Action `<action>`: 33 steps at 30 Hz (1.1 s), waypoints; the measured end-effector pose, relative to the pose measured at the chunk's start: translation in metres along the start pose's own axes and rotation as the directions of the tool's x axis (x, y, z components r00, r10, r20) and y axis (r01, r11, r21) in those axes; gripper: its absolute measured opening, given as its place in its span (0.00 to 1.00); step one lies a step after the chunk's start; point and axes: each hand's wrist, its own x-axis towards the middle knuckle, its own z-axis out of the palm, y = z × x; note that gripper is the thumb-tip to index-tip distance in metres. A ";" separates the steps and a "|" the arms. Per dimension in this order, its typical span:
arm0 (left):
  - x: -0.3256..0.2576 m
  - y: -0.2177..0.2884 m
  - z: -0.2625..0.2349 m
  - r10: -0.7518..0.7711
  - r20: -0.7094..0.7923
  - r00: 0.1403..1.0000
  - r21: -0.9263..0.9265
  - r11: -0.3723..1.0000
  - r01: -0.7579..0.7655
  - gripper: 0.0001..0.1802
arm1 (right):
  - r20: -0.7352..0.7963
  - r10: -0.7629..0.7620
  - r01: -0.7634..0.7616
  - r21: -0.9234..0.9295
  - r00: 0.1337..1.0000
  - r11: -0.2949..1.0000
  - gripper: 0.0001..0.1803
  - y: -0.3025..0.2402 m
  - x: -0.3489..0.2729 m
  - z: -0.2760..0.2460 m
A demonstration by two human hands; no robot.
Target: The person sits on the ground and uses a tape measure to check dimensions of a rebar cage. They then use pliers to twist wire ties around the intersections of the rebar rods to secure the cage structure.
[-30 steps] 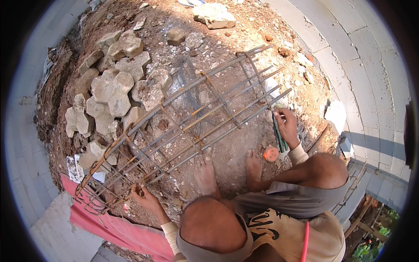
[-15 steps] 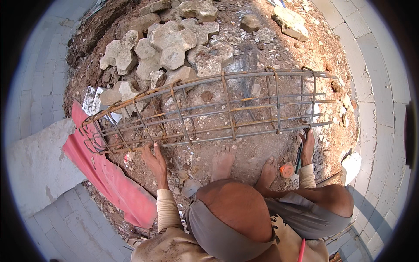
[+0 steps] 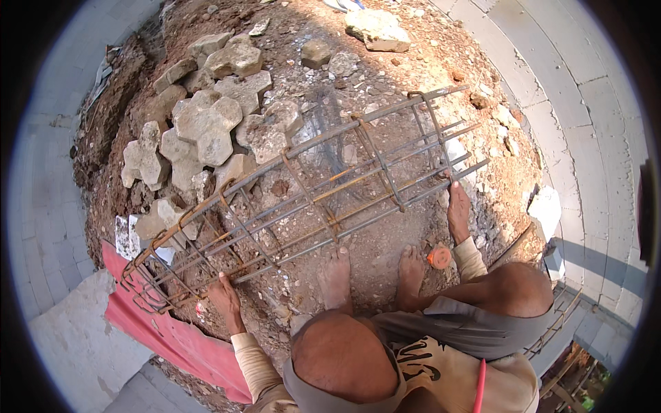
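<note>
A long cage of rusty steel reinforcing bars (image 3: pixel 313 196) lies at a slant across the ground, its right end farther from me. Several bent stirrups ring its lengthwise bars. My left hand (image 3: pixel 225 303) is closed at the cage's near bar, toward the left end, with the thumb on top. At the right end, my right hand (image 3: pixel 458 212) has its fingers closed around the near corner, by the last stirrup. The palm side of each hand is hidden. Both my bare feet (image 3: pixel 335 281) stand on the dirt just below the cage.
Pale interlocking paving stones (image 3: pixel 206 127) are piled beyond the cage at the left. A red sheet (image 3: pixel 175 344) lies under its left end. An orange round object (image 3: pixel 439 257) sits near my right foot. A pale block (image 3: pixel 377 29) lies at the far side; grey paving (image 3: pixel 578 89) borders the right.
My view has turned, so the cage now runs more steeply up to the right. The dark green-handled tool seen earlier at my right hand is no longer visible. Both hands remain at the cage.
</note>
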 end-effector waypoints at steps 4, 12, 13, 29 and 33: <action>0.016 0.028 -0.052 0.068 0.031 0.997 0.047 0.997 -0.069 0.36 | -0.131 -0.112 0.102 -0.086 0.985 0.991 0.27 -0.059 -0.003 -0.024; 0.093 0.079 -0.205 -0.042 0.304 0.952 -0.068 0.996 0.066 0.35 | -0.073 -0.208 0.164 -0.391 0.975 0.906 0.25 -0.137 0.056 -0.009; 0.097 0.082 -0.208 -0.069 0.340 0.938 -0.127 0.985 0.119 0.36 | -0.062 -0.222 0.167 -0.472 0.973 0.865 0.25 -0.138 0.054 -0.013; 0.098 0.066 -0.178 0.164 0.494 0.854 -0.230 0.972 -0.053 0.32 | 0.101 -0.351 0.333 -0.633 0.931 0.699 0.23 -0.182 0.109 0.018; 0.105 0.086 -0.181 0.283 0.173 0.943 -0.046 0.959 -0.279 0.36 | 0.188 -0.281 0.327 -0.716 0.941 0.617 0.27 -0.118 0.180 -0.008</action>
